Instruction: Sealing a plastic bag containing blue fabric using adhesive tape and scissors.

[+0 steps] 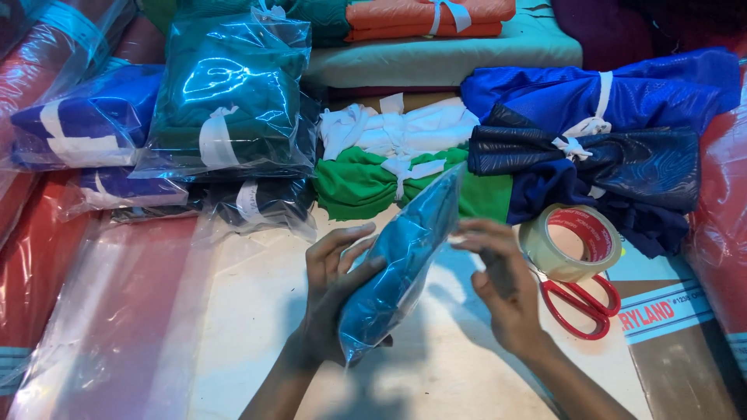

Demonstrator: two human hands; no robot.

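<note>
My left hand [331,292] grips a clear plastic bag holding folded blue cloth [401,264], held on edge and tilted above the work surface. My right hand [506,284] is next to the bag's upper right side, fingers spread and touching the plastic near its top edge. Just beyond the bag lie a tied green cloth bundle [358,187] and a tied white cloth bundle [397,128].
A roll of clear tape [572,243] and red-handled scissors [580,303] lie right of my right hand. Bagged teal and blue cloth [226,93] is stacked at the left. Tied blue and dark navy bundles [615,148] sit at the right. Empty plastic bags [117,311] lie at the lower left.
</note>
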